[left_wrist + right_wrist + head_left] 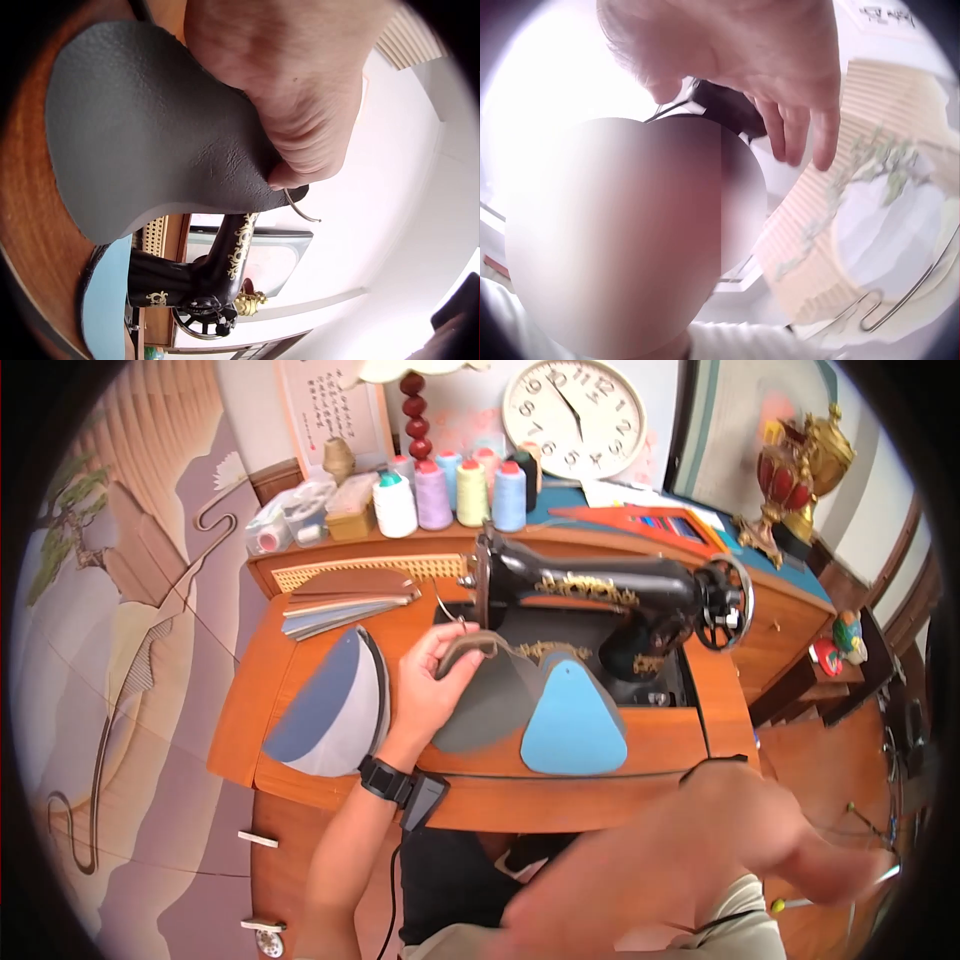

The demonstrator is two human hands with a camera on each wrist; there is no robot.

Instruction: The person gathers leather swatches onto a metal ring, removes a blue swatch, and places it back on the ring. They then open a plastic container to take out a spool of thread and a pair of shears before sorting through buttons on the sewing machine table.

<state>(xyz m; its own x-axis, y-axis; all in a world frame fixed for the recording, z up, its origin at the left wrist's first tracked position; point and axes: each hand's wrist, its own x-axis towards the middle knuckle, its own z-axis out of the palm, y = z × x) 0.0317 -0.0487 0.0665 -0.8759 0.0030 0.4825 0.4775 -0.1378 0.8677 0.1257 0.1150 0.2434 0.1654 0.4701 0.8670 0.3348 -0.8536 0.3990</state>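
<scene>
My left hand (430, 680) pinches the narrow top of a dark grey leather-like piece (485, 705), which hangs over the wooden table. In the left wrist view, a thin curved strand (301, 208) sticks out of the grey piece (142, 127) beside the fingertips of the left hand (300, 90). Blurred in the head view, my right hand (745, 820) is away from the table at the lower right. The right wrist view shows that hand (742, 52) with fingers loosely extended and thumb apart. A light blue piece (573, 725) lies right of the grey one.
A black sewing machine (600, 580) stands behind the pieces. Folded blue-grey pieces (335, 705) and a stack of flat strips (350, 603) lie at left. Thread spools (470, 495), a clock (575, 420) and an orange-red frame (660, 525) are at the back.
</scene>
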